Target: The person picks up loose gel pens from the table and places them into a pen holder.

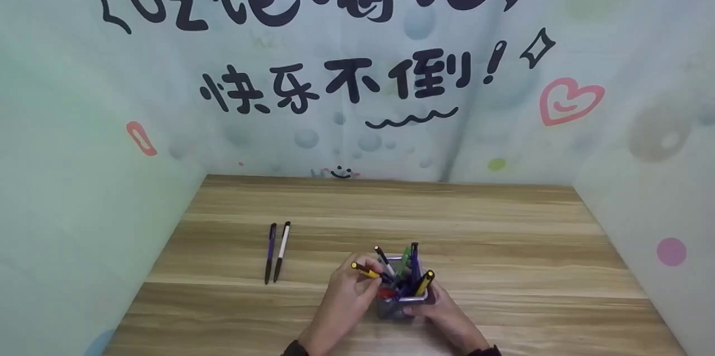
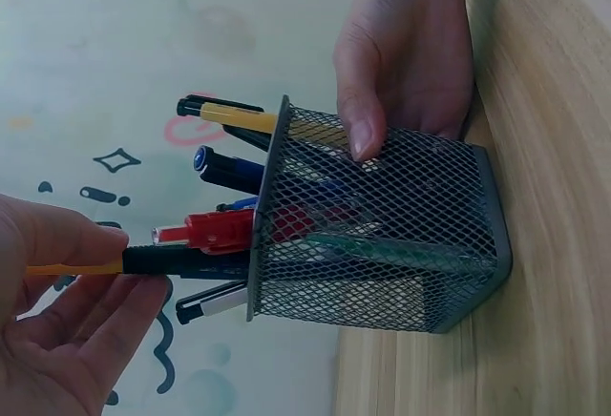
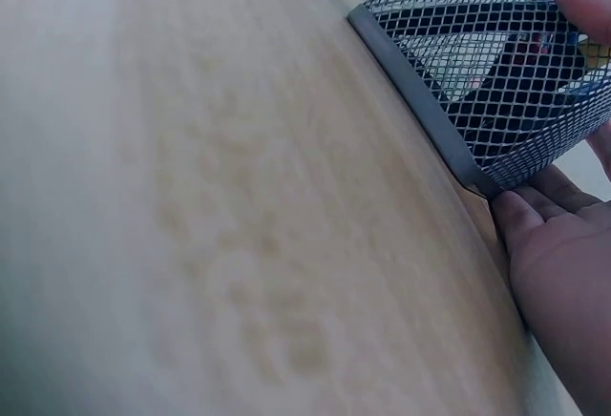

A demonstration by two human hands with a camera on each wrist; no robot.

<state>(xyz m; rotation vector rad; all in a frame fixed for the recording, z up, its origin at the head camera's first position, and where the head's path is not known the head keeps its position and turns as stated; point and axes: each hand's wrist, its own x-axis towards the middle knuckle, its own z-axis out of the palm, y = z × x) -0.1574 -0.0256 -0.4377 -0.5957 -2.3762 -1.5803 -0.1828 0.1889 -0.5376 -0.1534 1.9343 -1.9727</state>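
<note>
A dark metal mesh pen holder [image 2: 410, 187] stands upright on the wooden table, filled with several pens. My right hand [image 1: 447, 314] holds it from the right, thumb across the mesh and fingers round the far side. With thumb and fingertips, my left hand [image 1: 349, 292] pinches a yellow-and-black pen [image 1: 366, 271] just above the rim; its black end overlaps the holder's opening in the left wrist view. Inside the holder are a red pen [image 2: 220, 232], a blue-capped pen [image 2: 229, 170], another yellow pen [image 2: 239, 115], a white pen [image 2: 212, 301] and a green pen [image 1: 402, 261].
Left of the holder, a purple-and-black pen [image 1: 270, 252] and a white-and-black pen [image 1: 282, 251] lie side by side on the table [image 1: 503, 222]. A printed cloth wall [image 1: 268, 149] borders the table at the back and both sides.
</note>
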